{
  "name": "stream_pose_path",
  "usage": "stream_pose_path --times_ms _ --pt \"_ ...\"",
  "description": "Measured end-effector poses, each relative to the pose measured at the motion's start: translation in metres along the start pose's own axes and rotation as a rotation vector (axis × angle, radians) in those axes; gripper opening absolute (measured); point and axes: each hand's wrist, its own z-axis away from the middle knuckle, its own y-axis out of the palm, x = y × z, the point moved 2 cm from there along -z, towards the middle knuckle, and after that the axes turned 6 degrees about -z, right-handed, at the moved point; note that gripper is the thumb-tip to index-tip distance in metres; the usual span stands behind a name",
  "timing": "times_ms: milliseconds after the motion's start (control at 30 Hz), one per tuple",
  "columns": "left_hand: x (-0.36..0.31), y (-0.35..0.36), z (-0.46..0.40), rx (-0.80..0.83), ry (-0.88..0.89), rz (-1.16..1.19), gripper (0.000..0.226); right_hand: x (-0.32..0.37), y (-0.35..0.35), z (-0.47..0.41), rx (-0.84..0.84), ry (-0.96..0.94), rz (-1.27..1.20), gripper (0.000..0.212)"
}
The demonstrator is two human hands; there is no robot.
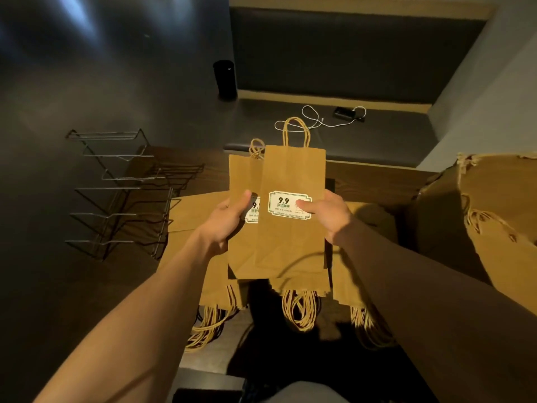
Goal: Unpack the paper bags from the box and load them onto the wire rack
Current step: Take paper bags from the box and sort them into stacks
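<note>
A dark wood-grain desk (pixel 186 164) stands in a dim room, beside a dark smooth floor with faint light streaks. Beyond it runs a dark padded bench seat (pixel 290 132) with a tan trim, carrying a small black device (pixel 344 112) and a looping white cable (pixel 311 117). A black cylindrical bin (pixel 224 78) stands on the floor near the bench end.

On the desk's left part sits a tiered grey wire rack (pixel 122 187) of thin bent rods. Flat stacks of brown kraft paper bags (pixel 197 216) lie across the desk, their twisted paper-cord handles hanging over the near edge. At right, an open brown cardboard box (pixel 436 216) holds more bags.

The left hand (pixel 229 219) grips one flat brown paper bag (pixel 244 175), thumb on its front, fingers curled behind. The right hand (pixel 334 213) pinches a second flat brown bag with a white printed label (pixel 293 170), thumb pressed on the label. Both bags are held upright above the stacks, overlapping, handles up.
</note>
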Motion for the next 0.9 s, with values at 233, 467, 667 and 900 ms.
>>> stream_pose_path --times_ms 233,467,667,900 --pt "0.004 0.025 -0.012 0.085 -0.071 0.136 0.089 -0.003 0.003 0.005 0.025 0.056 -0.017 0.048" --pt "-0.008 0.026 -0.012 0.019 -0.065 0.161 0.052 0.004 -0.013 0.004 0.019 0.014 0.045 0.036" --pt "-0.022 0.048 -0.007 0.030 -0.026 0.077 0.020 0.001 -0.005 0.014 0.050 0.053 0.073 0.047" --pt "-0.025 0.045 -0.016 -0.257 0.106 0.385 0.020 0.018 -0.019 0.017 0.138 0.156 -0.152 0.056"
